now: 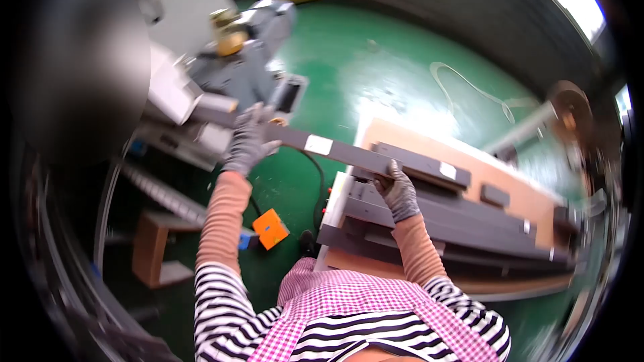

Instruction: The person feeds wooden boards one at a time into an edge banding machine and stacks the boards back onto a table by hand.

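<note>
A long dark grey board (349,154) with a white label slants across the middle of the view, held in both hands. My left hand (249,139), in a grey glove, grips it toward its far left part, the thumb apart from the fingers. At the near right end, my right hand (400,196), also gloved, has its thumb on top and fingers curled around the board. Beyond my left hand, the board reaches a grey machine (245,70), where its end is blurred. Several similar dark boards (443,218) lie stacked beside and beneath my right hand.
The stack rests on a brown-topped table (396,135) at right. An orange foot pedal (270,229) and a cable lie on the green floor (335,47). A brown box-like frame (151,248) stands at lower left. A blurred round-headed device (570,110) is at far right.
</note>
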### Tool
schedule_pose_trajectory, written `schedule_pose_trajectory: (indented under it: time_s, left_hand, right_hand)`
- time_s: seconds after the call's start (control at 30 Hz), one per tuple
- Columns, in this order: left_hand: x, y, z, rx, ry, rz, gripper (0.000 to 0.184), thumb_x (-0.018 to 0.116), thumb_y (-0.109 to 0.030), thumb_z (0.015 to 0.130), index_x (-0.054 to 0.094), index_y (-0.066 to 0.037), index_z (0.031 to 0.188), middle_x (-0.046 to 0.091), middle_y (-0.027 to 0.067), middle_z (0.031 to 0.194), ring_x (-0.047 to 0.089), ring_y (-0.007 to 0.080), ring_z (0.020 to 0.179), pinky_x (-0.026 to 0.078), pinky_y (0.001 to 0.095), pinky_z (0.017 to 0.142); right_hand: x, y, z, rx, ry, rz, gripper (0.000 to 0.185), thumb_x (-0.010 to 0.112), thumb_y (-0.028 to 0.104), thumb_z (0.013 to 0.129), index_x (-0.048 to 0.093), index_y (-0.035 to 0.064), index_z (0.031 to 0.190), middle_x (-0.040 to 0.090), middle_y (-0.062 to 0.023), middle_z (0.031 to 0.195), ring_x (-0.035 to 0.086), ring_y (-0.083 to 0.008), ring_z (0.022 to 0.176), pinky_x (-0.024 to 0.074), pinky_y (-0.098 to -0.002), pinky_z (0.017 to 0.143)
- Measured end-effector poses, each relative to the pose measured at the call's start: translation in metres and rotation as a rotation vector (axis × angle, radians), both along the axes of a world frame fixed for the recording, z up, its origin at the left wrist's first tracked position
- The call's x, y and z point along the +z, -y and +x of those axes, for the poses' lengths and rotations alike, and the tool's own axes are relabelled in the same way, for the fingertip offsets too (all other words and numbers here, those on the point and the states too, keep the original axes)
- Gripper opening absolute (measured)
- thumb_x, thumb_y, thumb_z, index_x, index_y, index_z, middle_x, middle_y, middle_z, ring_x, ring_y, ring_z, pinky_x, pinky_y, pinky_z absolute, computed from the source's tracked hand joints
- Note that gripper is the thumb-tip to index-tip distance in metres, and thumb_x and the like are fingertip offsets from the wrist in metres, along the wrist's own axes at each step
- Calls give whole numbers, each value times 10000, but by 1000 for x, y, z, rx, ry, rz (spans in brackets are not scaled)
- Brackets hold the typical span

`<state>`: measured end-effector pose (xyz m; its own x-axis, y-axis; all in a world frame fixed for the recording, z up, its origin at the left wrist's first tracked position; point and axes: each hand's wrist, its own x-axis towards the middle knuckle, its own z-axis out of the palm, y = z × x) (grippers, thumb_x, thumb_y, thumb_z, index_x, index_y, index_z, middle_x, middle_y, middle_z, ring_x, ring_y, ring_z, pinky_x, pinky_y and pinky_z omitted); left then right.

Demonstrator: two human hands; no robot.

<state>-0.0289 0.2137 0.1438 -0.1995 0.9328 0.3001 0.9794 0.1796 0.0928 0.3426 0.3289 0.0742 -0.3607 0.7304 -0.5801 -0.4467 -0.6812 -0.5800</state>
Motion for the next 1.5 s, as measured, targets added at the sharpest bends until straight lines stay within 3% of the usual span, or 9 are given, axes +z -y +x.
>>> schedule_pose_trajectory:
  time_s: [0.2, 0.3, 0.4, 0.53, 0.57, 0.67, 1.0, 1.33, 1.5]
  left_hand:
    - [-39, -28, -37, -120, -91, -211, 958, 799, -346, 570, 390, -135, 1410, 472, 184, 1344, 406, 368, 1282, 265, 503, 1092]
    - [-44, -46, -26, -197, -99, -307, 850, 824, -377, 478, 541, -129, 1241, 563, 111, 1053, 538, 289, 1060, 294, 503, 1062]
    - [-10, -77, 32, -173, -27, -558, 620, 875, -297, 505, 630, -97, 1039, 664, 127, 833, 639, 315, 809, 511, 426, 792]
    - [7, -93, 123, -343, 17, -372, 475, 889, -318, 538, 656, -75, 873, 681, 148, 794, 671, 325, 761, 526, 437, 709]
    - [14, -99, 150, -336, 8, -413, 478, 889, -332, 535, 656, -74, 864, 682, 146, 790, 671, 325, 759, 525, 437, 711]
    - [6, -110, 199, -341, 20, -461, 490, 887, -363, 528, 659, -72, 848, 683, 143, 783, 671, 322, 752, 526, 436, 713]
    - [-45, -136, 305, -459, -43, -517, 654, 842, -545, 522, 637, -86, 941, 676, 120, 822, 668, 300, 821, 518, 433, 726]
    - [-90, -173, 422, -593, 97, -272, 659, 790, -555, 589, 644, -95, 1037, 677, 140, 847, 656, 323, 830, 506, 447, 732]
    - [-109, -169, 442, -705, 189, -317, 580, 783, -393, 699, 618, -100, 1173, 630, 88, 1145, 587, 297, 1057, 437, 423, 941]
  right_hand:
    - [-27, -23, 163, -322, 238, 67, 396, 737, 480, 805, 626, 122, 931, 655, -32, 751, 627, -174, 598, 537, -333, 546]
    - [-25, -33, 250, -524, 316, 56, 382, 767, 492, 771, 606, 149, 822, 612, -7, 631, 597, -161, 526, 520, -336, 495]
    - [-42, -52, 321, -642, 197, 73, 336, 760, 450, 797, 585, 164, 769, 601, 12, 612, 571, -147, 493, 505, -323, 471]
    - [-42, -61, 344, -925, 688, 120, 415, 711, 276, 861, 576, 53, 1184, 648, -87, 820, 632, -162, 705, 537, -311, 615]
    - [-66, -64, 357, -789, 1015, 175, 625, 694, 221, 857, 417, 21, 1380, 637, -146, 972, 640, -189, 879, 541, -323, 775]
    - [-67, -46, 332, -568, 1303, 423, 601, 714, 224, 822, 479, -22, 1317, 594, -217, 1201, 592, -300, 1104, 460, -337, 966]
    - [-32, -34, 227, 401, 1516, 1175, 581, 477, 537, 931, 553, 98, 1304, 500, -167, 1379, 410, -364, 1311, 290, -462, 1111]
    - [-26, -69, 288, 568, 1683, 913, 529, 448, 494, 942, 556, 113, 1293, 539, -155, 1321, 451, -311, 1278, 285, -425, 1110]
    - [-53, -83, 335, 746, 1763, 563, 570, 507, 499, 916, 505, 136, 1356, 450, -152, 1423, 364, -305, 1364, 298, -438, 1117]
